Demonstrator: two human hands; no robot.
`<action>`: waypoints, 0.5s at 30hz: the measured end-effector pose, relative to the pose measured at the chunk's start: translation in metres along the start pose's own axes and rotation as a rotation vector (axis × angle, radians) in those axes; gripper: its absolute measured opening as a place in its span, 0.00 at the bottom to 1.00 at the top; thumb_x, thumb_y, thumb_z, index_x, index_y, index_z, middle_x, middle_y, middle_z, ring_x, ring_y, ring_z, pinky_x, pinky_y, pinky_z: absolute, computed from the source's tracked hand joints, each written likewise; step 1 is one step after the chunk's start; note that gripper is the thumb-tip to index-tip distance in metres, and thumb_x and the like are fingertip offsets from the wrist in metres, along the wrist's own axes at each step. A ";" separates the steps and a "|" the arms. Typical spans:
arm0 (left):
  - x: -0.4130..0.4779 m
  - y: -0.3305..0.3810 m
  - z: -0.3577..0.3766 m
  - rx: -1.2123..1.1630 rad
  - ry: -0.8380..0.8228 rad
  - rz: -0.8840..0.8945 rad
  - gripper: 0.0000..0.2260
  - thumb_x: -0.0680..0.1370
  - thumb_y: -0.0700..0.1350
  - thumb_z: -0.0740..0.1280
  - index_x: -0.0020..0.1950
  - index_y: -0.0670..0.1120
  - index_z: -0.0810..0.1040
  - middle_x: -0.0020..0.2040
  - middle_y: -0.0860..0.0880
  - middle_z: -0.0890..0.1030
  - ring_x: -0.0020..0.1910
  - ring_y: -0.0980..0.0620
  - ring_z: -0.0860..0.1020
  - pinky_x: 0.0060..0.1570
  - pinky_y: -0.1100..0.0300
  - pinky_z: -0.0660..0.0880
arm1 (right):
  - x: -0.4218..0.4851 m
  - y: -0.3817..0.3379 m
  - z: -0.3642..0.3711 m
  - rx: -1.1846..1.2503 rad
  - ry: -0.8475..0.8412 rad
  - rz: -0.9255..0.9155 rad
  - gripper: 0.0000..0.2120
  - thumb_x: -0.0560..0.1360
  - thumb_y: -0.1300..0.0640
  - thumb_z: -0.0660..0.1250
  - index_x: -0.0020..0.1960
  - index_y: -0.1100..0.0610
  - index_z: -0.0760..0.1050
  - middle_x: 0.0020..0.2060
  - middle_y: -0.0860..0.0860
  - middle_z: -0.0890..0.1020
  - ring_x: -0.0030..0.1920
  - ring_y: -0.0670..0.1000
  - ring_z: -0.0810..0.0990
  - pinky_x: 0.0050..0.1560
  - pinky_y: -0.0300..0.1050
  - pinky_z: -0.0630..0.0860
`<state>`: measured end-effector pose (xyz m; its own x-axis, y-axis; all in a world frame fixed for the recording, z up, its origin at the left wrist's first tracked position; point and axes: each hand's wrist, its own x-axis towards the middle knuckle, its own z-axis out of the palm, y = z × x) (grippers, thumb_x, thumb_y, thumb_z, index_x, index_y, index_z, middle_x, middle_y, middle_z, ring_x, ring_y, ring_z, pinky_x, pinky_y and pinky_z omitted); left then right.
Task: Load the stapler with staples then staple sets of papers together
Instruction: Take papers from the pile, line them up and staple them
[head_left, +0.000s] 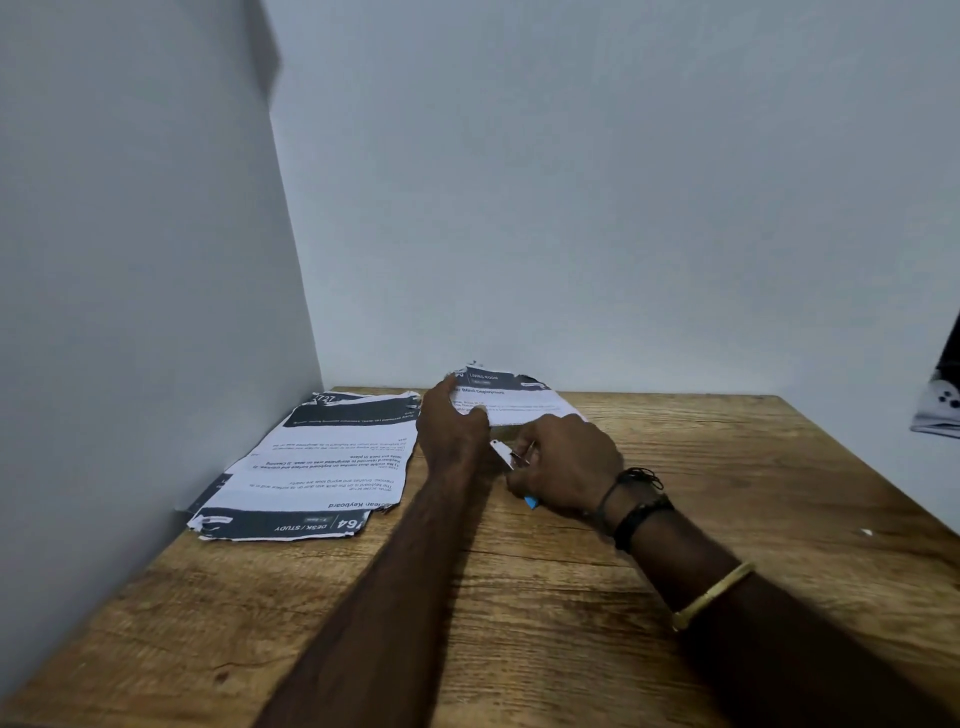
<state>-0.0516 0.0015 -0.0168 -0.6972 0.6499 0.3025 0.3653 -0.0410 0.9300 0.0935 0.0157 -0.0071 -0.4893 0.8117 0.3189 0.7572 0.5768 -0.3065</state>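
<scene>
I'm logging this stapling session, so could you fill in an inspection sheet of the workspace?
Surface: wooden table with visible grain.
Job's things: paper set near the far wall; paper pile lying on the left; stapler, metal with a blue end.
Clutter: small white speck on the right.
Grips: left hand holds the paper set's edge; right hand grips the stapler.
Cables: nothing seen.
Surroundings: pale walls behind and to the left; dark-and-white cloth at the right edge.
</scene>
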 end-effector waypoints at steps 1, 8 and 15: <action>0.000 0.000 0.000 -0.008 0.007 -0.004 0.26 0.74 0.37 0.70 0.73 0.42 0.73 0.72 0.45 0.76 0.73 0.47 0.72 0.72 0.58 0.65 | 0.001 0.000 0.001 -0.002 -0.001 -0.006 0.14 0.63 0.43 0.73 0.46 0.48 0.82 0.40 0.45 0.85 0.45 0.50 0.82 0.40 0.42 0.76; 0.000 0.005 0.001 -0.087 0.033 -0.042 0.27 0.72 0.37 0.73 0.72 0.42 0.75 0.70 0.44 0.77 0.71 0.46 0.74 0.72 0.55 0.68 | -0.001 0.005 -0.001 0.061 0.032 -0.033 0.15 0.65 0.39 0.76 0.43 0.48 0.80 0.38 0.44 0.82 0.41 0.47 0.79 0.36 0.42 0.69; 0.000 0.006 0.008 -0.290 -0.023 -0.122 0.31 0.66 0.39 0.74 0.69 0.44 0.77 0.64 0.44 0.79 0.61 0.42 0.80 0.56 0.43 0.82 | 0.006 0.025 -0.009 0.383 0.431 0.061 0.15 0.73 0.62 0.71 0.58 0.50 0.82 0.55 0.51 0.82 0.53 0.53 0.81 0.52 0.44 0.74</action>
<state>-0.0443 0.0074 -0.0126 -0.7101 0.6799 0.1830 0.0863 -0.1739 0.9810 0.1132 0.0338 -0.0052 -0.1687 0.7800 0.6026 0.5287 0.5875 -0.6126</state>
